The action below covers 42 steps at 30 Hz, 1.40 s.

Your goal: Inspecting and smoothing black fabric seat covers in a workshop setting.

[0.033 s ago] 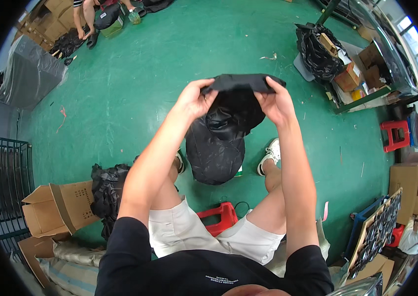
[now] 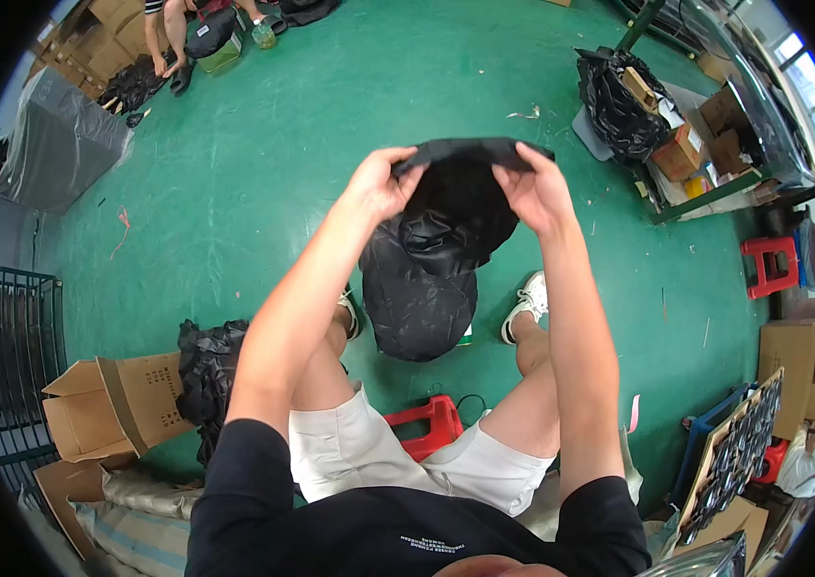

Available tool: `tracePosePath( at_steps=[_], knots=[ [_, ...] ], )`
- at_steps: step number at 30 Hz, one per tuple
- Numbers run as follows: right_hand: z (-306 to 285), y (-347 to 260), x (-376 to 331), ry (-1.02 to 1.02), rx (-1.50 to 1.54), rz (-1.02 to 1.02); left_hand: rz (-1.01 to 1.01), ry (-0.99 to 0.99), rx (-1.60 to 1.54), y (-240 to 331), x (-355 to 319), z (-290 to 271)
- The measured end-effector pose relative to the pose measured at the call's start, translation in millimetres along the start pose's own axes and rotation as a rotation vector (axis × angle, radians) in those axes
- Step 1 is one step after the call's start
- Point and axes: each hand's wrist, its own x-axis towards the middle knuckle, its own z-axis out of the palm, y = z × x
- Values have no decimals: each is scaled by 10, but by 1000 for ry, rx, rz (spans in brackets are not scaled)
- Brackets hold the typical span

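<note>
Both hands hold up a shiny black fabric piece, bag-like, with its rim stretched toward the far side. My left hand pinches the left end of the rim between thumb and fingers. At the right end, my right hand grips the same edge, its thumb on the near side. Below the held fabric, between my feet, rests a rounded black cloth-covered bundle. The hanging fabric overlaps the top of this bundle, and I cannot tell whether the two are joined.
A red plastic stool stands between my knees. To the left are crumpled black fabric and an open cardboard box. A black-lined bin and a green-framed shelf stand at far right. A person's hand shows at far left.
The stretched rim has risen slightly and bows more, so a little more of the dark inside shows. Both hands keep their hold.
</note>
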Motion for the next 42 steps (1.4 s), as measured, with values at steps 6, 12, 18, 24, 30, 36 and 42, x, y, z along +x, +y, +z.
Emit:
tracePosePath(
  at_steps=[6,12,18,24,30,36,42],
  knots=[
    [875,-591,505,-116,-164,-80,256,-89,325,800,168,713],
    [1365,-834,413,-244,-202,-224,509,-212,325,1258,-261,1123],
    [623,2,481,112,-214,-87,387,25,335,737,163,337],
    [-1131,1936,50,523,-114,271,86,361,227,-816,683,-2033],
    [-1629,2392,-368,813,-231,334,140,693,239,-1590,432,-2287],
    [-1326,2251,-276,768,-277,278,216,698,213,-1409,322,-2145],
    [-1195,2205,-418,613,-116,132,455,723,174,-1532,87,-1867]
  ],
)
